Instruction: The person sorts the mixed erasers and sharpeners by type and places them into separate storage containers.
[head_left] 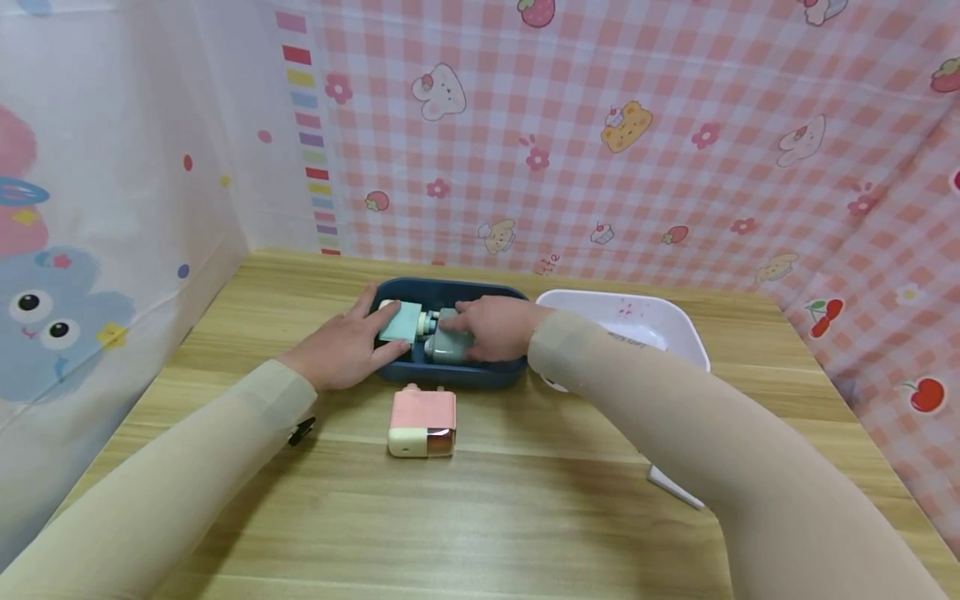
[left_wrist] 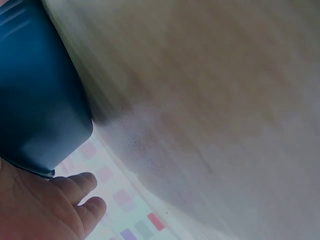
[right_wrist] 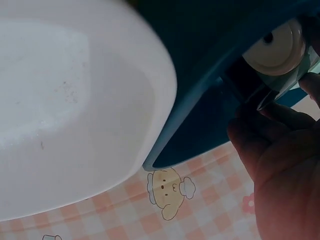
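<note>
Inside a navy blue bin (head_left: 450, 377) lie two boxy pencil sharpeners end to end. My left hand (head_left: 339, 348) reaches over the bin's left end, thumb and forefinger resting on the mint-green sharpener (head_left: 406, 322); other fingers hang outside the rim in the left wrist view. At the bin's right half, my right hand (head_left: 498, 327) grips the grey-green sharpener (head_left: 448, 344). Its round cream end (right_wrist: 280, 50) with a dark hole shows in the right wrist view. On the table before the bin sits a pink and cream sharpener (head_left: 423, 410) with a clear compartment, touched by neither hand.
Right of the bin stands a white basin (head_left: 686, 329), partly covered by my right forearm. A thin white piece (head_left: 675, 487) sticks out from under that arm. Checked cloth (head_left: 570, 192) hangs behind the wooden table (head_left: 487, 525).
</note>
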